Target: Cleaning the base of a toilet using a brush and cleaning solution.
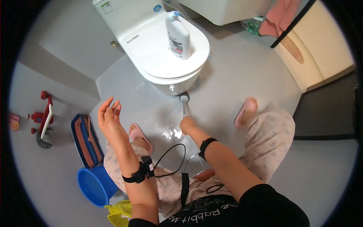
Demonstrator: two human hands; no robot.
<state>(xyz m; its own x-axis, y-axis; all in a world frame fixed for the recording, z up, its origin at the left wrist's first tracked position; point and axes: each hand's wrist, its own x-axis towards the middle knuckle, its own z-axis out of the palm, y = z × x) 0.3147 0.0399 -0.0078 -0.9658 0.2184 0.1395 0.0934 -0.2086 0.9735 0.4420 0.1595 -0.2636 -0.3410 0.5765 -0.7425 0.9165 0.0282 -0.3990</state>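
My right hand (pixel 188 125) grips the light handle of a scrub brush (pixel 184 99). Its grey bristle head rests on the floor at the front foot of the white toilet (pixel 171 88). My left hand (pixel 110 120) is raised at the left, palm up with fingers apart and slightly curled, touching nothing. On the closed toilet lid (pixel 153 54) stands a white plastic bottle (pixel 179 37) with a blue cap and a printed label. Wet, shiny patches (pixel 173 132) show on the grey floor near the brush.
A blue bucket (pixel 93 185), a blue-and-brown bag (pixel 86 142) and a yellow cloth-like item (pixel 120 211) are at my left. Above them, a red wall fixture (pixel 45 116) sits beside a white-handled brush (pixel 46 122). A pink towel (pixel 279 17) hangs far right. A black cable (pixel 184 159) loops from my left wrist.
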